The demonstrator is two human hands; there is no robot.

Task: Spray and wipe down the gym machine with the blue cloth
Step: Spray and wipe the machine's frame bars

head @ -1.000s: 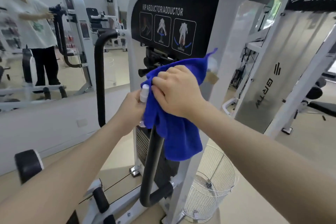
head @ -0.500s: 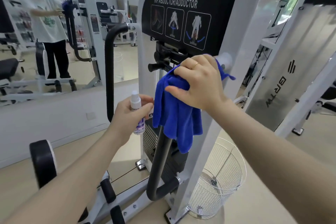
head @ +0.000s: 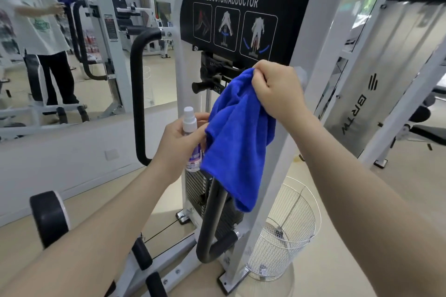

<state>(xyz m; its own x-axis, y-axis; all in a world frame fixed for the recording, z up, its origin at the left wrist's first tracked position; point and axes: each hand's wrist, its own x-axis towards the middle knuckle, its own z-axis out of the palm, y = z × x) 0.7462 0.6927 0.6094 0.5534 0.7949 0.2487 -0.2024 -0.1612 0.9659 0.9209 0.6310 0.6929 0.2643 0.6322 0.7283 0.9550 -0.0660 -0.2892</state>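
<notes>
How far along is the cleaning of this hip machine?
Both tools are in hand: the left hand grips the spray bottle, and the right hand pinches the blue cloth, which hangs in front of the white frame. No wet or wiped patches show, so finished work can't be confirmed. Spraying and wiping apparently remain.

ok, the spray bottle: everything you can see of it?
The spray bottle is small and slim, of clear plastic by the look, with a white pump nozzle on top and a white and purple label I cannot read. It stands upright in the left hand, whose fingers wrap its middle. The blue cloth hangs close on its right, overlapping its edge in this view.
</notes>
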